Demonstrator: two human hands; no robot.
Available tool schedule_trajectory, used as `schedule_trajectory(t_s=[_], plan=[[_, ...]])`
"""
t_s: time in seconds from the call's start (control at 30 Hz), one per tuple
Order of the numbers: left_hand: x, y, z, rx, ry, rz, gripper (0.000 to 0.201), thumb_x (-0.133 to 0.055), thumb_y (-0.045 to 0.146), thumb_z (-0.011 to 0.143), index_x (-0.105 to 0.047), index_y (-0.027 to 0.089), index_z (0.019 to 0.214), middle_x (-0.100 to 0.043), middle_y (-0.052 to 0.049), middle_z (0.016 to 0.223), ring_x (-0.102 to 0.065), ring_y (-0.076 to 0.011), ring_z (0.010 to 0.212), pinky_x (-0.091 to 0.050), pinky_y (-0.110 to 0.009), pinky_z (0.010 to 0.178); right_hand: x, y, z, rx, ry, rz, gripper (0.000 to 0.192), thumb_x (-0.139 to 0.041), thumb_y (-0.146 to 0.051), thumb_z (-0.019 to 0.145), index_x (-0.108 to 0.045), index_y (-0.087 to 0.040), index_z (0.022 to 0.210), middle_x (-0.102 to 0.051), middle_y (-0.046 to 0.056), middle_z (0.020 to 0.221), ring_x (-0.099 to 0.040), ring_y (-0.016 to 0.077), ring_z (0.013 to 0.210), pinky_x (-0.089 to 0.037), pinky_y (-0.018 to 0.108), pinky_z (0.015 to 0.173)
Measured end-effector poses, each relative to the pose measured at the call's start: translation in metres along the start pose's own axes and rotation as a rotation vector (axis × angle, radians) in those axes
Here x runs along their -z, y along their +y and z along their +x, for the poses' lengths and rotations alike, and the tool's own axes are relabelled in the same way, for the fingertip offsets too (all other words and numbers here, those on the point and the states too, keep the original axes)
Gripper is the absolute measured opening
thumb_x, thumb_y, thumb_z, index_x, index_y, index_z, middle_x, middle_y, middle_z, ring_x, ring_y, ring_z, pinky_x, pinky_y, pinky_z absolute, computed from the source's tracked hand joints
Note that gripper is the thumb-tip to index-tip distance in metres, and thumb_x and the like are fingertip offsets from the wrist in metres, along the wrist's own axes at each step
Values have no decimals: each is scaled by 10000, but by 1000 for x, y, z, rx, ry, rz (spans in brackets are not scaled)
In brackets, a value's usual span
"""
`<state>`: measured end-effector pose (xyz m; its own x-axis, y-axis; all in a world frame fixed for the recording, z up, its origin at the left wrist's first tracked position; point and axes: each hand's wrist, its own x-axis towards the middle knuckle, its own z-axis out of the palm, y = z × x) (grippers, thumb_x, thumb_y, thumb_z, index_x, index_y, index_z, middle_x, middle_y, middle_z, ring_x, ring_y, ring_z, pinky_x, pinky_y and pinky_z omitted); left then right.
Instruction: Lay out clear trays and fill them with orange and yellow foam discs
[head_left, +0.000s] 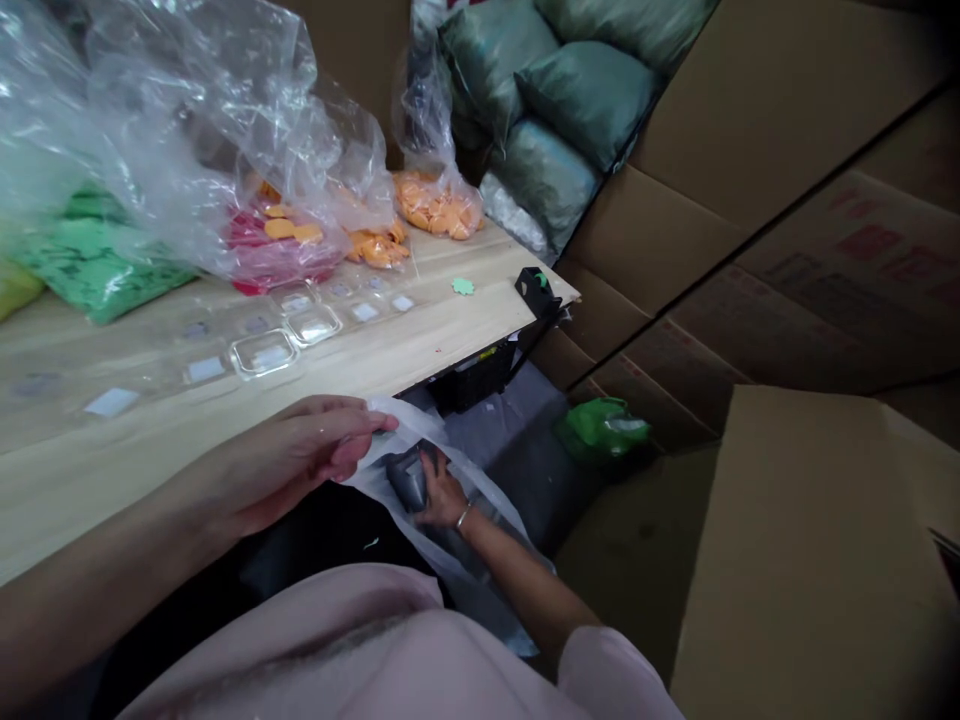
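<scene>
My left hand (319,450) pinches the rim of a translucent white plastic bag (409,418) beside the table edge, above my lap. Inside the bag's open mouth is my right hand (442,492), a bracelet on its wrist. Its fingers are curled round a dark grey, smooth-looking object (406,482), whose kind I cannot make out. The lower part of the bag hangs below the right forearm.
On the wooden table (352,372) lie clear plastic trays (264,352) with white slips, a green cut-out piece (463,287) and a black tape dispenser (538,292). Bags of orange pieces (439,205) and green pieces (105,255) stand behind. Cardboard boxes (817,560) are at right.
</scene>
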<state>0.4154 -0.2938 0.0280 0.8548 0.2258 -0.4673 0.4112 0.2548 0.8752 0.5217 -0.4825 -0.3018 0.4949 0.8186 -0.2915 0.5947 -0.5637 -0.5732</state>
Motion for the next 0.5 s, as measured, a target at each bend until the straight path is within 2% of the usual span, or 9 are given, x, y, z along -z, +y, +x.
schedule_trajectory(t_s=[0.1, 0.17, 0.23, 0.37, 0.43, 0.5], plan=[[-1, -1, -1, 22, -9, -3, 454, -746, 484, 695, -468, 189, 492, -368, 36, 481, -273, -93, 492, -289, -249, 481, -9, 0, -1, -42, 82, 11, 1172, -850, -345, 538, -245, -140, 1521, -309, 247, 1508, -455, 431, 1294, -449, 522, 1004], [-1, 0, -3, 18, -5, 8, 467, -731, 503, 711, -463, 192, 488, -355, 37, 466, -278, -100, 500, -297, -255, 502, -4, 2, -1, -17, 136, 73, 1129, -850, -325, 518, -299, -165, 1490, -427, 202, 1434, -468, 420, 1284, -440, 508, 1019], [0, 2, -5, -1, -4, -5, 470, -739, 502, 708, -465, 189, 488, -360, 35, 468, -290, -101, 507, -296, -252, 507, 9, 1, -3, 50, 172, 165, 1107, -856, -298, 509, -325, -188, 1474, -483, 171, 1399, -480, 405, 1278, -427, 489, 1043], [5, 4, -7, 2, 6, -63, 313, -778, 460, 683, -644, 177, 670, -363, 52, 511, -265, -83, 494, -251, -231, 465, 45, -7, -15, 162, 174, 272, 1020, -825, -281, 559, -350, -176, 1456, -489, 152, 1414, -469, 355, 1304, -376, 463, 1109], [8, 3, -6, 7, 9, -81, 294, -768, 450, 701, -689, 173, 760, -360, 52, 531, -264, -81, 498, -246, -223, 451, 60, -8, -23, 137, 191, 280, 980, -814, -302, 565, -380, -158, 1432, -488, 156, 1417, -453, 344, 1322, -338, 478, 1137], [10, 2, -6, 7, 8, -83, 290, -754, 447, 721, -694, 166, 761, -366, 46, 543, -271, -79, 503, -256, -217, 445, 66, -6, -30, 63, 234, 286, 967, -823, -330, 548, -418, -154, 1408, -492, 164, 1418, -451, 349, 1323, -318, 492, 1148]])
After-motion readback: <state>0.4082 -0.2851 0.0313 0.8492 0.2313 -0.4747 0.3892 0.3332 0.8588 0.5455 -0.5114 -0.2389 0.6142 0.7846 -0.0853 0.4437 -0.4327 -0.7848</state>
